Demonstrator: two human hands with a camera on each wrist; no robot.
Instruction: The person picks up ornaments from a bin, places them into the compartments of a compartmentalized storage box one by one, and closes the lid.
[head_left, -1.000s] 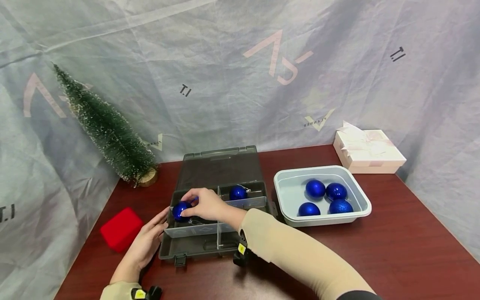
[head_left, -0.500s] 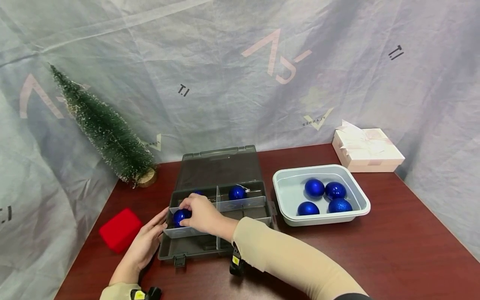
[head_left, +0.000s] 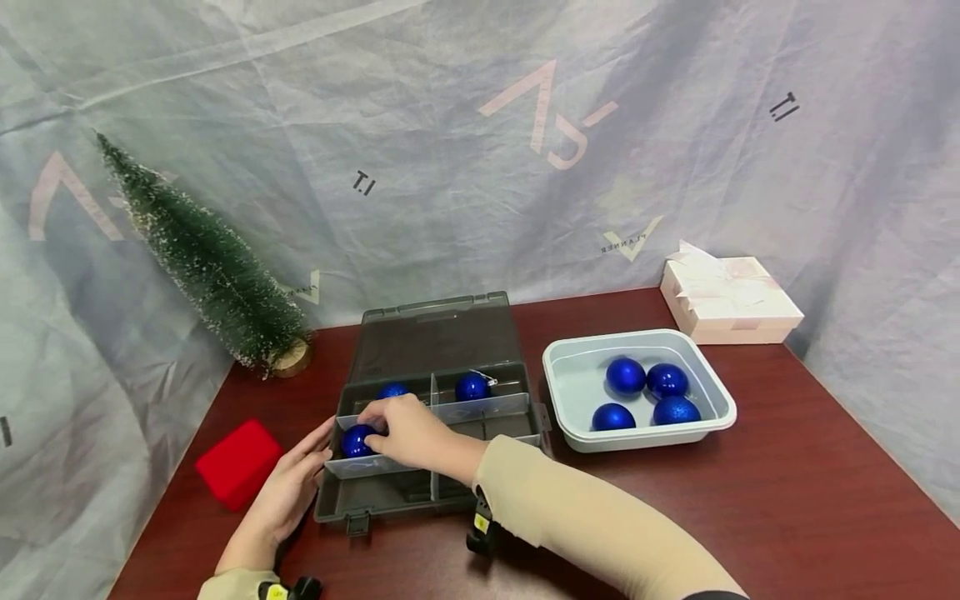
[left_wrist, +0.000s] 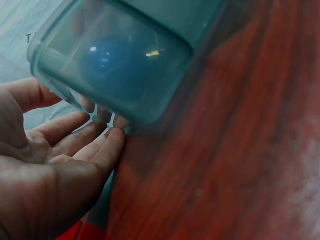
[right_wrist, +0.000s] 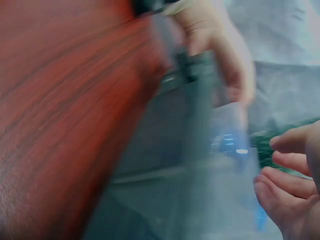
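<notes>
Blue shiny ball just beside the parted thumb and fingers of the right hand.

It lies in a smoky clear plastic divided box, middle row, left end; the right wrist view shows the fingers' gap, though whether they touch the ball I cannot tell. Extended fingers of the left hand rest at the box's left wall, through which the left wrist view shows blue. Two more blue balls occupy the back row, four a white plastic tub: seven altogether. On the red-brown wood-grain table: one red block near the left edge, one frosted green tree by the back left corner, one white ribboned box by the back right. Grey cloth reads "T.I" and mirrored "PLANNER".
</notes>
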